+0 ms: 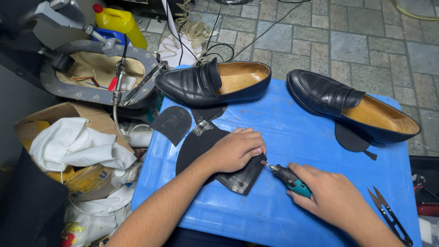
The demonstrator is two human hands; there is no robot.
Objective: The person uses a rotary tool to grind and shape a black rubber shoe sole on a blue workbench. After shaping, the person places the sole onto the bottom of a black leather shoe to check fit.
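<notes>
I note the right hand (336, 197) nearest the camera, wrapped around a small teal and black rotary tool (289, 179), gripped pen-style with the tip pointing left. The bit meets the edge of a black rubber sole piece (240, 176) just beside the knuckles of the left hand (234, 149). That hand lies palm-down on the piece, fingers curled over its far edge, pinning it flat to the blue plastic work surface (283, 137).

My judgement on the step: the grinding calls for a light, steady pass along the edge, tool kept low and nearly level, and the pinning fingers kept back from the bit, as they sit very close to it. The right wrist rests on the surface, which should steady the stroke. The left forearm crosses in from the lower left at a slant.

To the right, black thread snips (388, 216) lie apart from the hand. Farther out, a loose black heel piece (173, 123) hangs over the surface's left edge. Beyond stand two black loafers (215, 82), one at left centre, the other (352, 107) at right over a dark cut piece
</notes>
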